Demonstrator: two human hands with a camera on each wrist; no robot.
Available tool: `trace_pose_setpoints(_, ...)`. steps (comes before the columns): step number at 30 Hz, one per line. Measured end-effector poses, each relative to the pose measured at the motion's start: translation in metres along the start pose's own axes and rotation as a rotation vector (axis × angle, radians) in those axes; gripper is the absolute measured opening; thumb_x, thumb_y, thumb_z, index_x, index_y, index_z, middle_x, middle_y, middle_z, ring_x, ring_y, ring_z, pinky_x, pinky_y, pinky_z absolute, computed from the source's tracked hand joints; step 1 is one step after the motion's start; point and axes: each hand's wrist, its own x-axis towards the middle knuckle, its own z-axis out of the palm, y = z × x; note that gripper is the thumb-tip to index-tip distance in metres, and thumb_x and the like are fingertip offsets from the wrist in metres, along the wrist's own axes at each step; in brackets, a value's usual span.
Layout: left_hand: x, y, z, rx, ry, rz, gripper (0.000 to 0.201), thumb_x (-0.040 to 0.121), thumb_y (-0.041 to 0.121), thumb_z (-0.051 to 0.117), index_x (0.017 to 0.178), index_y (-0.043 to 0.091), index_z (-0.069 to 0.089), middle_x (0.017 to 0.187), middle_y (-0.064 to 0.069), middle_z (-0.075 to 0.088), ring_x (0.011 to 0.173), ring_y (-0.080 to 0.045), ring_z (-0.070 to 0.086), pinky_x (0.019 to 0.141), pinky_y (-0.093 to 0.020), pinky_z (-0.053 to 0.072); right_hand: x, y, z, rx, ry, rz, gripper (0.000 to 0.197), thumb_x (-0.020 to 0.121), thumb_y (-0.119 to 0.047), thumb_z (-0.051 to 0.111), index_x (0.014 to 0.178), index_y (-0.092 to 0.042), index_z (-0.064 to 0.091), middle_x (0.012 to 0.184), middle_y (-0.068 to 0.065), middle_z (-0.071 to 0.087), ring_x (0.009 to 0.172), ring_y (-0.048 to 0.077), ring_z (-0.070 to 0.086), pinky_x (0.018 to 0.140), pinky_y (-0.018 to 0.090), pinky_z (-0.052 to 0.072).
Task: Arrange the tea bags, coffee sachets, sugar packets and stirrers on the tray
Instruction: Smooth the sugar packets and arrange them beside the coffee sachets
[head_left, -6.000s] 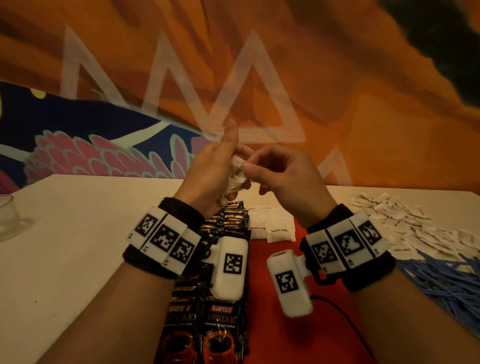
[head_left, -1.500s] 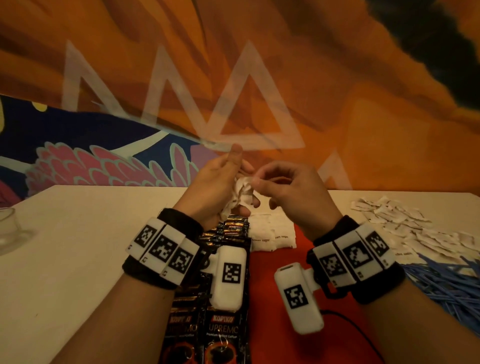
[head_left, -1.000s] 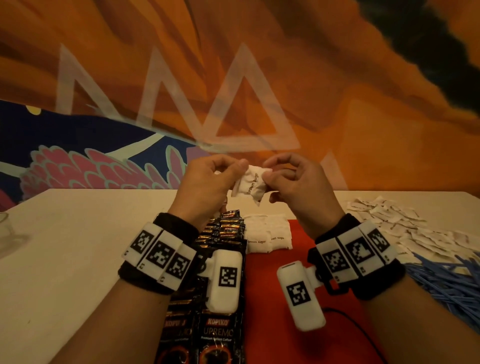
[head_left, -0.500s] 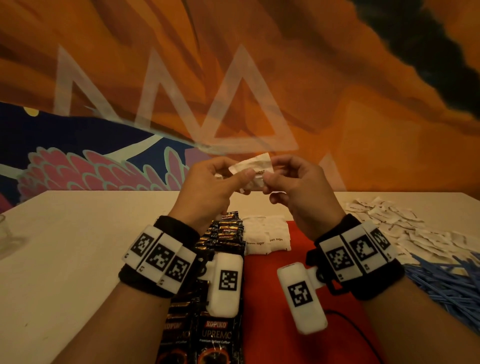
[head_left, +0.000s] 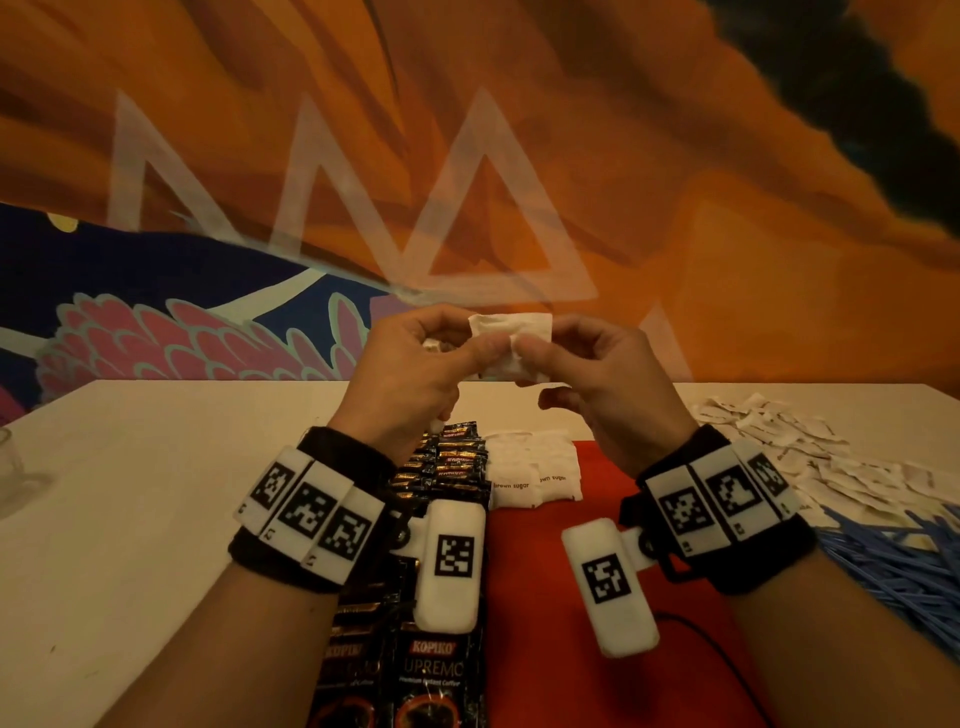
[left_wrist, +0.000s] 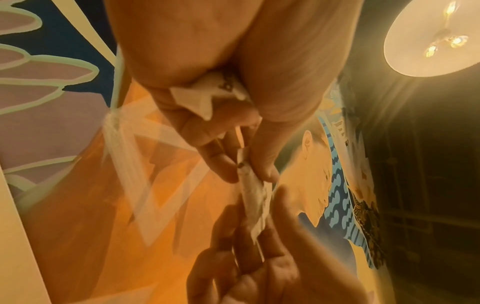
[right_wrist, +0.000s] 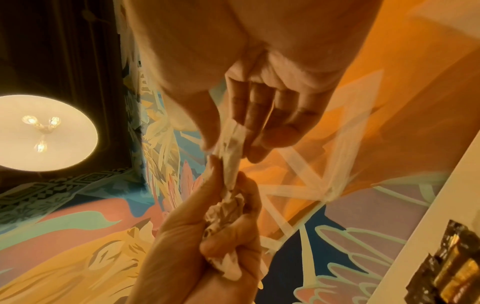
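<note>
Both hands are raised above the red tray (head_left: 530, 597). My left hand (head_left: 483, 347) and right hand (head_left: 535, 347) each pinch one end of a single white sugar packet (head_left: 511, 327), stretched flat between them. The left wrist view shows that packet (left_wrist: 253, 195) edge-on and more crumpled packets (left_wrist: 205, 96) tucked in my left palm. In the right wrist view they appear as a wad (right_wrist: 226, 214). On the tray, black coffee sachets (head_left: 441, 467) lie in a column at the left, with brown sugar packets (head_left: 535, 473) laid beside them.
Loose white sugar packets (head_left: 805, 457) lie heaped on the white table (head_left: 130, 519) right of the tray. Blue stirrers (head_left: 893, 561) are piled nearer, at the right edge. A glass (head_left: 10, 467) stands at the far left. A black cable (head_left: 691, 623) crosses the tray.
The right hand drew one packet out of the bunch in the left hand. Both hands rose slightly, and the packet is now held flat between them.
</note>
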Motion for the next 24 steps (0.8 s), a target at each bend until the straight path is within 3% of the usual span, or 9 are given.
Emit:
trace_pose_setpoints(3, 0.0, 0.001, -0.001, -0.059, 0.027, -0.036, 0.023, 0.074, 0.043, 0.07, 0.083, 0.022, 0.075, 0.081, 0.001, 0.07, 0.063, -0.028, 0.041, 0.041, -0.025, 0.029, 0.001, 0.003, -0.004, -0.09, -0.007, -0.036, 0.013, 0.082, -0.007, 0.074, 0.091, 0.001, 0.069, 0.074, 0.004, 0.072, 0.067, 0.014, 0.067, 0.057, 0.024, 0.05)
trace_pose_setpoints(5, 0.001, 0.0, 0.0, -0.068, 0.054, -0.069, 0.03, 0.08, 0.046, 0.066, 0.084, 0.018, 0.075, 0.082, -0.004, 0.072, 0.071, -0.028, 0.046, 0.039, -0.023, 0.031, 0.001, 0.004, -0.005, -0.114, -0.01, -0.044, 0.014, 0.081, -0.008, 0.076, 0.09, 0.002, 0.07, 0.074, 0.005, 0.072, 0.068, 0.013, 0.066, 0.056, 0.023, 0.05)
trace_pose_setpoints(8, 0.002, 0.0, 0.001, 0.009, 0.106, -0.067, 0.029, 0.093, 0.037, 0.062, 0.084, 0.012, 0.071, 0.072, -0.006, 0.07, 0.057, -0.028, 0.046, 0.036, -0.022, 0.031, 0.002, 0.006, -0.009, -0.195, -0.049, -0.025, 0.018, 0.082, -0.009, 0.076, 0.088, 0.006, 0.068, 0.078, 0.012, 0.071, 0.067, 0.013, 0.064, 0.055, 0.024, 0.05)
trace_pose_setpoints(11, 0.003, 0.002, -0.003, 0.058, 0.144, -0.039, 0.027, 0.1, 0.03, 0.057, 0.083, 0.012, 0.066, 0.059, 0.0, 0.063, 0.053, -0.019, 0.057, 0.034, -0.02, 0.03, 0.005, 0.013, -0.022, -0.334, -0.091, 0.048, 0.025, 0.084, -0.01, 0.075, 0.09, 0.012, 0.064, 0.074, 0.011, 0.069, 0.062, 0.009, 0.065, 0.054, 0.025, 0.051)
trace_pose_setpoints(16, 0.003, 0.006, -0.009, -0.021, 0.133, -0.084, 0.025, 0.1, 0.033, 0.058, 0.086, 0.013, 0.065, 0.063, 0.003, 0.062, 0.059, -0.015, 0.062, 0.037, -0.02, 0.03, 0.019, 0.041, -0.046, -0.577, -0.122, 0.295, 0.018, 0.082, -0.009, 0.078, 0.081, -0.01, 0.06, 0.071, 0.008, 0.07, 0.064, 0.015, 0.067, 0.056, 0.029, 0.051)
trace_pose_setpoints(20, 0.002, 0.008, -0.009, -0.037, 0.115, -0.106, 0.024, 0.099, 0.035, 0.059, 0.089, 0.013, 0.065, 0.067, 0.003, 0.063, 0.061, -0.015, 0.062, 0.038, -0.02, 0.03, 0.023, 0.063, -0.057, -0.735, -0.181, 0.506, 0.021, 0.082, -0.011, 0.079, 0.073, -0.013, 0.06, 0.066, 0.005, 0.066, 0.06, 0.015, 0.064, 0.057, 0.028, 0.053)
trace_pose_setpoints(24, 0.001, 0.01, -0.008, -0.013, 0.113, -0.103, 0.025, 0.099, 0.036, 0.058, 0.092, 0.014, 0.066, 0.07, 0.003, 0.063, 0.062, -0.012, 0.061, 0.039, -0.02, 0.031, 0.022, 0.068, -0.054, -0.871, -0.221, 0.561, 0.031, 0.084, -0.017, 0.078, 0.063, -0.014, 0.056, 0.064, 0.005, 0.059, 0.059, 0.017, 0.055, 0.059, 0.027, 0.047)
